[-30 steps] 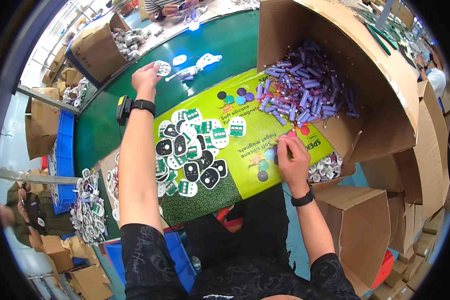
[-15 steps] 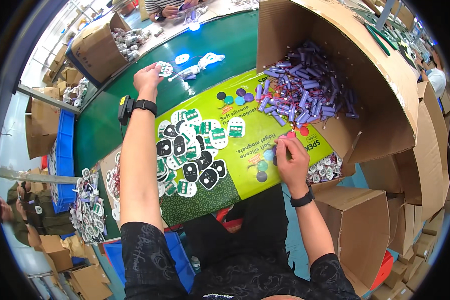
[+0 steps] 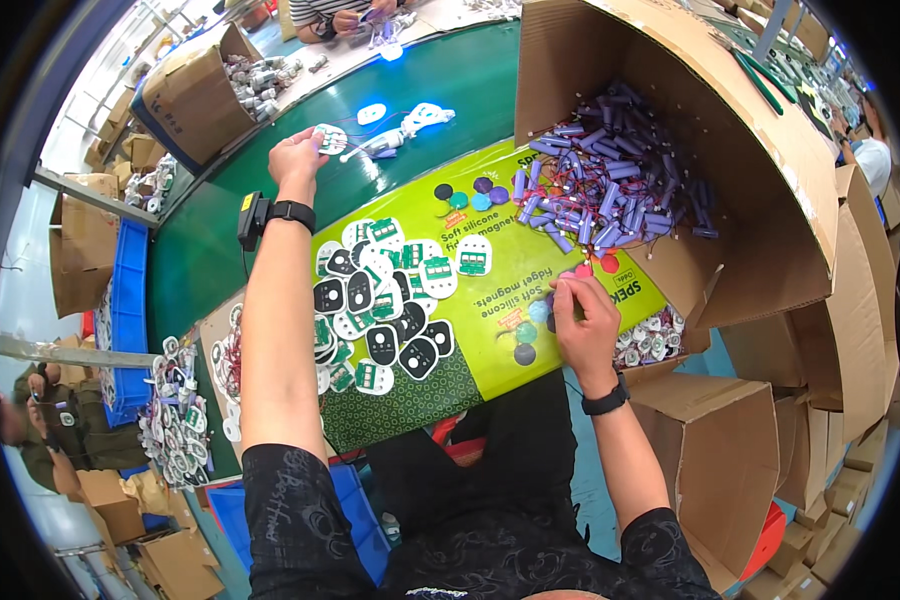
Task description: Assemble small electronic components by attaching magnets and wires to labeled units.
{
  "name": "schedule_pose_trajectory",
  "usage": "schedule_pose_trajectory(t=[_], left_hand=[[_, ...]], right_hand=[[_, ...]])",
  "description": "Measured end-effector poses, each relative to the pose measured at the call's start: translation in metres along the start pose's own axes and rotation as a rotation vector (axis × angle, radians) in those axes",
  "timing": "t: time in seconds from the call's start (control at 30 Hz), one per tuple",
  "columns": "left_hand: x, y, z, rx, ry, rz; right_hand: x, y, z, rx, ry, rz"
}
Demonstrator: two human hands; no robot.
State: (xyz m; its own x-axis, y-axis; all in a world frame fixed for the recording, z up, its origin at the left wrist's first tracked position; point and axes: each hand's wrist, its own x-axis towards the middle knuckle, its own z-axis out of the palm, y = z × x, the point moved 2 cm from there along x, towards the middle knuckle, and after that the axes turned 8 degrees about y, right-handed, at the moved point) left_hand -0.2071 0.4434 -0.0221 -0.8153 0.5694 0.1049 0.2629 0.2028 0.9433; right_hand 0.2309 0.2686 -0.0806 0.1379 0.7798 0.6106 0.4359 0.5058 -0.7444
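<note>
My left hand (image 3: 295, 160) reaches over the green belt with its fingers closed on a white rounded circuit-board piece (image 3: 330, 140). Just right of it on the belt lie a white assembly (image 3: 427, 117) with wires, a purple cylindrical battery (image 3: 382, 153) and a white disc (image 3: 371, 113). Low over the yellow-green mat (image 3: 505, 345), my right hand (image 3: 587, 325) has its fingers pinched together; anything between them is too small or hidden. Between my arms is a pile of white and black rounded pieces (image 3: 380, 300), several showing green circuit boards.
A cardboard box (image 3: 770, 190) lies on its side at the right, with many purple wired batteries (image 3: 610, 185) spilling from it. Below stands an open carton (image 3: 705, 430). Left are a blue crate (image 3: 130, 320) and heaped white parts (image 3: 175, 420). Another person's hands (image 3: 355, 20) work across the belt.
The white assembly and disc on the belt have shifted slightly right. Both my hands stay nearly where they were. A person at the far left has moved a little.
</note>
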Motion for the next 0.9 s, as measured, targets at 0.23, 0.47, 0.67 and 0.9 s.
schedule_pose_trajectory(t=[0.23,0.47,0.67,0.9], left_hand=[[0.002,-0.004,0.002,-0.014,0.001,0.0],[0.008,-0.017,0.004,-0.076,-0.099,-0.048],[-0.014,0.011,-0.017,0.159,-0.058,0.268],[-0.238,0.087,-0.084,0.118,-0.206,0.877]], right_hand=[[0.0,-0.001,0.001,0.007,-0.009,0.022],[-0.002,-0.002,-0.004,0.012,0.005,0.019],[-0.003,-0.003,0.0,0.001,0.045,0.071],[-0.003,0.0,-0.005,0.041,-0.001,0.161]])
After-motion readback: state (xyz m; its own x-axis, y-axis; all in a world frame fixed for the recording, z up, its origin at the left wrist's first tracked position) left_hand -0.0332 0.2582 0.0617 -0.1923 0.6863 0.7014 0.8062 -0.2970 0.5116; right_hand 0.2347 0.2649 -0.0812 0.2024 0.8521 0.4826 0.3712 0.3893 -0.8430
